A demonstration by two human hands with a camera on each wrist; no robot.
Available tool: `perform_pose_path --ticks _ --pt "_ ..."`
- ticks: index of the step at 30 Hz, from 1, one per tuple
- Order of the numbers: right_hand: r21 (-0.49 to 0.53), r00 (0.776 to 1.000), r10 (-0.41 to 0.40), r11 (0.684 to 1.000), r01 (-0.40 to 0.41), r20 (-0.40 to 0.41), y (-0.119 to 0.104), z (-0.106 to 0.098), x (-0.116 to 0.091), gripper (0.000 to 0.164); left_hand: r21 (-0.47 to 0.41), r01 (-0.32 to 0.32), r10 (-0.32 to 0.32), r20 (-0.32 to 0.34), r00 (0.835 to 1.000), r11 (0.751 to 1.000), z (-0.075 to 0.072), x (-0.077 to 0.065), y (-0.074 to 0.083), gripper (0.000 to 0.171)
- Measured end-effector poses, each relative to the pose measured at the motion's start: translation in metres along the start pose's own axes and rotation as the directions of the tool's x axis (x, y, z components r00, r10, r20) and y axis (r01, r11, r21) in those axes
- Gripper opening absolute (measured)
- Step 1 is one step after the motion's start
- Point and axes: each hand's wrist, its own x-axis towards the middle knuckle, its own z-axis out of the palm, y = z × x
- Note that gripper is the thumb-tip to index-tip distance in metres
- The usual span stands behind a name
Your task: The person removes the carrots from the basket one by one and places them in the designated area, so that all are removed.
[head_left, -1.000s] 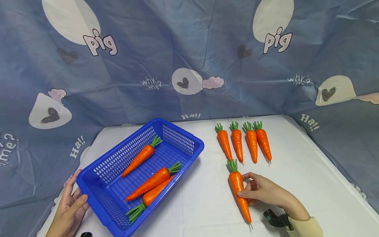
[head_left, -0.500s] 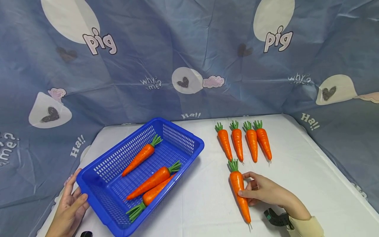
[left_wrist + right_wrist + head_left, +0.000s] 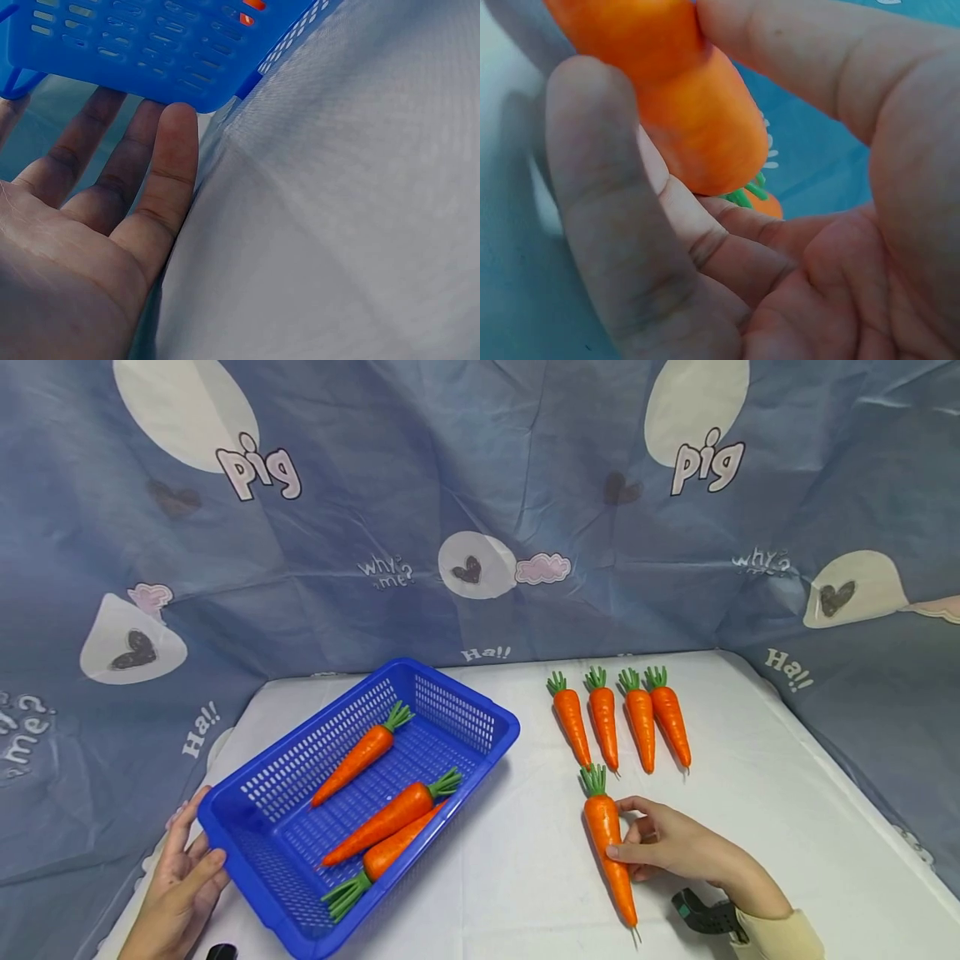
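Now R hand (image 3: 667,842) pinches near-right carrot (image 3: 603,827) btwn thumb & fingers; L hand (image 3: 178,887), fingers spread, touches basket (image 3: 431,747) at near-left end.

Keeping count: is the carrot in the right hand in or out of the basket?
Out: the carrot is over the white cloth, apart from the blue basket, in the right hand's fingers.

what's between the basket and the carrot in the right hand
The head view shows only bare white cloth between the basket and the carrot in the right hand.
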Motion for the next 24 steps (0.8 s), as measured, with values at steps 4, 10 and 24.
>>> perform_pose_path --ticks 4,10,24 --pt "0.005 1.0 -0.015 1.0 0.015 0.008 0.0015 -0.0016 -0.0007 0.081 0.035 0.026 -0.025 -0.032 0.999 0.999 0.0003 -0.0009 0.0006 0.079" --pt "-0.008 1.0 -0.017 1.0 0.017 0.01 0.0028 -0.0036 0.0002 0.082 0.053 0.052 -0.049 -0.054 0.997 0.997 0.0002 -0.0014 0.0021 0.079" --pt "-0.052 0.999 -0.016 0.999 0.015 -0.028 0.0023 -0.0102 -0.0028 0.079 0.109 0.098 -0.089 -0.086 0.992 0.989 0.0038 0.0009 0.0052 0.079"
